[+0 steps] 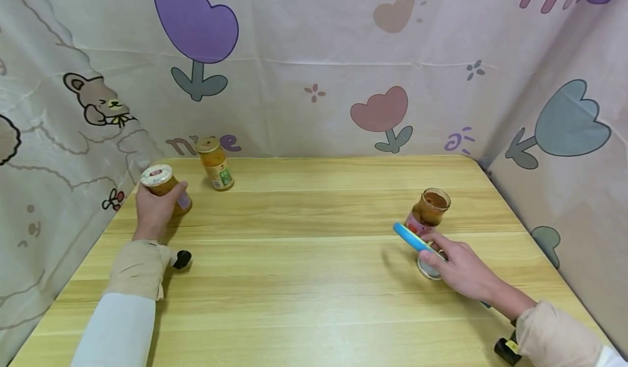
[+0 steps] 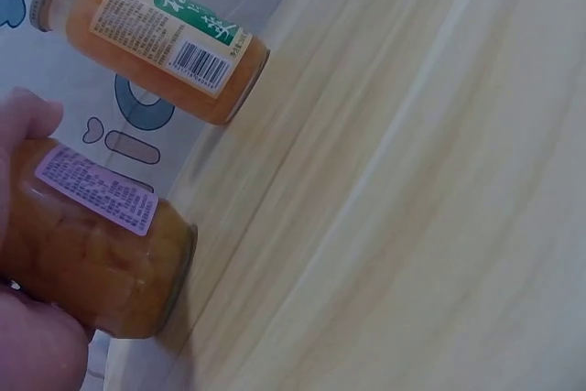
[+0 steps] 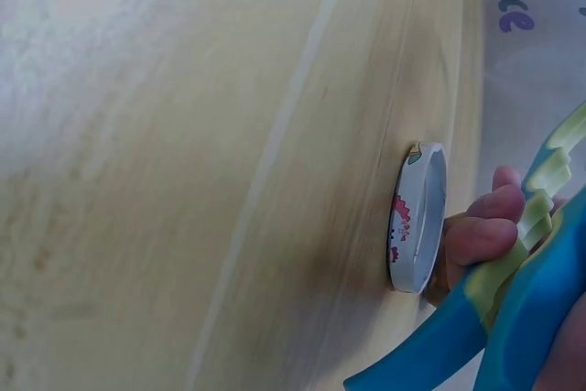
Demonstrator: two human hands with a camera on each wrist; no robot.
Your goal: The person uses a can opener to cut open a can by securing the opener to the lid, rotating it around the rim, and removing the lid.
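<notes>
My left hand (image 1: 153, 210) grips a glass jar of orange fruit (image 2: 101, 244) with a white lid, at the table's left edge. Just behind it a taller jar of orange fruit (image 1: 216, 166) stands upright, its green-and-white label facing out. On the right, my right hand (image 1: 461, 266) holds a blue jar opener (image 3: 540, 299) with pale green toothed inner edges. Below the opener a white metal lid (image 3: 417, 217) lies on the table with its hollow side up. Close behind that hand is a lidless jar (image 1: 428, 210) with brownish-orange contents, partly hidden by the opener.
The wooden table (image 1: 304, 280) is bordered by a printed curtain (image 1: 294, 40) at the back and both sides. A small black device (image 1: 182, 259) is strapped at the left wrist, another (image 1: 506, 352) at the right.
</notes>
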